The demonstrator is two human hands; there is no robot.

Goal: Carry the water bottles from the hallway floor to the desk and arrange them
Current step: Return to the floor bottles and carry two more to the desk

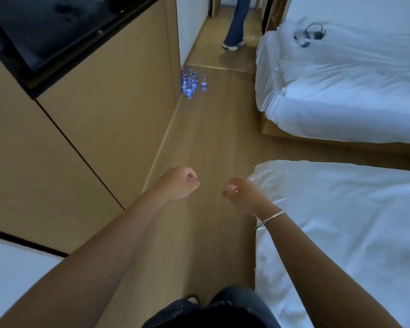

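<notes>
Several small water bottles (189, 84) with blue caps and labels stand clustered on the wooden floor against the wall corner, far ahead. One bottle (204, 83) stands a little apart to their right. My left hand (179, 184) is held out in front of me with fingers curled into a loose fist, holding nothing. My right hand (240, 192), with bangles at the wrist, hangs with loosely curled fingers and holds nothing. Both hands are far from the bottles.
A wood-panelled wall with a dark TV screen (57, 27) runs along the left. Two beds with white bedding (341, 233) (341, 79) line the right. A person's legs (236, 24) stand in the hallway beyond the bottles. A headset (309, 35) lies on the far bed.
</notes>
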